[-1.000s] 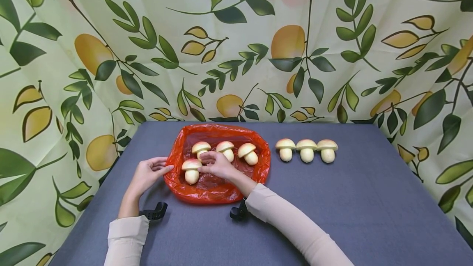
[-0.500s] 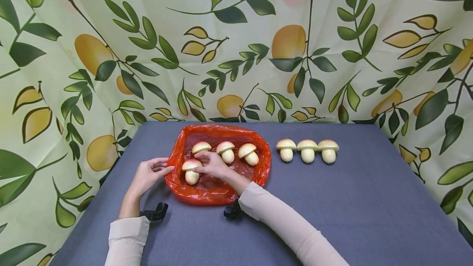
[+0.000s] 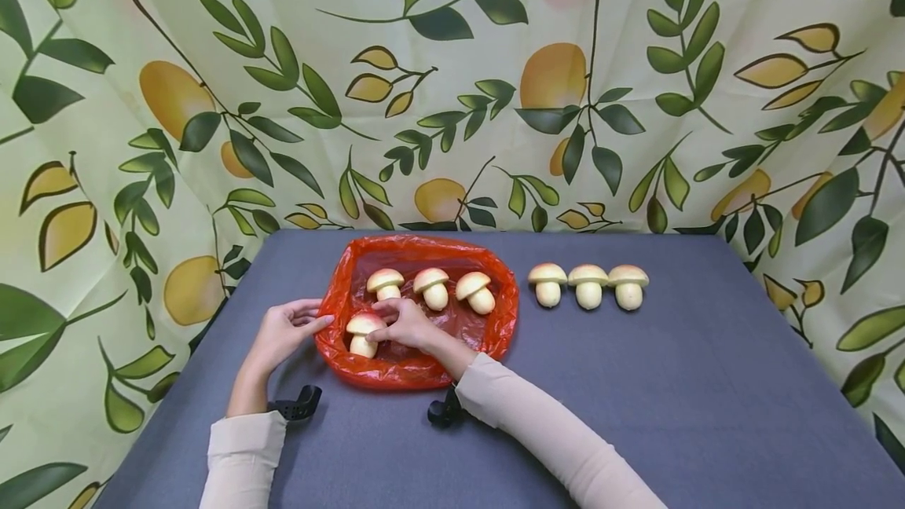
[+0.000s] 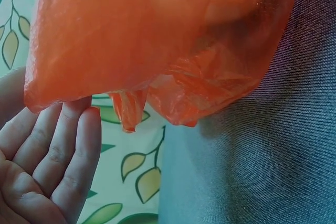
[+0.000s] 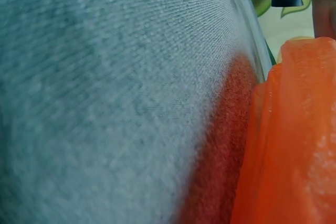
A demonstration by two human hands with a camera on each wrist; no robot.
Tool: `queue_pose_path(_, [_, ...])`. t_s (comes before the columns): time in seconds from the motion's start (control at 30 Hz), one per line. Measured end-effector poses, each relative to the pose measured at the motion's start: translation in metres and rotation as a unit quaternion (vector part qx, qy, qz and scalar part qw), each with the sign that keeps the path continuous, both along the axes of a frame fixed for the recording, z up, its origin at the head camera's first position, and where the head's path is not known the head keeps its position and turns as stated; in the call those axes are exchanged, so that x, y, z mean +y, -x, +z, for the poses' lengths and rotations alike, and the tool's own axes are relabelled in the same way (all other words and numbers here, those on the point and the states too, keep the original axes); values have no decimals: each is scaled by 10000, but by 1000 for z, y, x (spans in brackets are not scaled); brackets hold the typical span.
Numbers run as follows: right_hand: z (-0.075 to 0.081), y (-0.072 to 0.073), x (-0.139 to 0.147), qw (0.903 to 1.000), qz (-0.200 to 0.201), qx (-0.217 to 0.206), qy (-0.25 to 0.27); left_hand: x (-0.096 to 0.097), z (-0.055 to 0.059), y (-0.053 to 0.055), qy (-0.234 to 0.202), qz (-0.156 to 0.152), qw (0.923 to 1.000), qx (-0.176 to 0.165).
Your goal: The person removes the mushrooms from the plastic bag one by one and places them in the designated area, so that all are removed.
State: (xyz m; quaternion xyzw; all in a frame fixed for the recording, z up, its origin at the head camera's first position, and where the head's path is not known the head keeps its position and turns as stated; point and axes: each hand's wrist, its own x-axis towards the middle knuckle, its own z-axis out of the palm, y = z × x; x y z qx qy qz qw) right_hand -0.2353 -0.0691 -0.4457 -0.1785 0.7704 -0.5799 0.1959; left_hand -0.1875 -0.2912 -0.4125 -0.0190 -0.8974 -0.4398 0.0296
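A red plastic bag (image 3: 417, 375) lies with its mouth spread wide on the table in the head view. My left hand (image 3: 283, 332) pinches its left rim; the left wrist view has the fingers (image 4: 52, 156) at the edge of the translucent plastic. Inside the bag, my right hand (image 3: 410, 324) grips a toy mushroom (image 3: 363, 328) with a reddish cap, at the front left. Behind it in the bag lie three similar mushrooms: one at left (image 3: 385, 283), one in the middle (image 3: 432, 289) and a tilted one at right (image 3: 477, 294). The right wrist view shows the bag's outer side (image 5: 294, 145) but not the right hand's fingers.
To the right of the bag, three more mushrooms stand in a touching row: left (image 3: 547, 285), middle (image 3: 588, 287) and right (image 3: 628, 287). A grey cloth covers the table (image 3: 672, 399). Behind hangs a leaf-and-fruit patterned curtain (image 3: 488, 61). Black camera mounts sit at both wrists.
My right hand has shifted slightly left and toward me over the last second. The mushroom in its fingers has moved a little and tilted. The left hand stays at the bag's rim.
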Motion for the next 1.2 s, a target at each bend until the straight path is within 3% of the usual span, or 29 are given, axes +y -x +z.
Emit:
queue_pose_path(0.4, [-5, 0, -4, 9998, 73, -27, -186, 0, -1, 1, 6, 31, 10000, 10])
queue_pose_path(0.9, [-3, 0, 2, 10000, -19, -78, -33, 2, 3, -2, -72, -2, 9999, -109])
queue_pose_path(1.2, [2, 1, 7, 9999, -66, 84, 45, 3, 1, -1, -86, -57, 9999, 107])
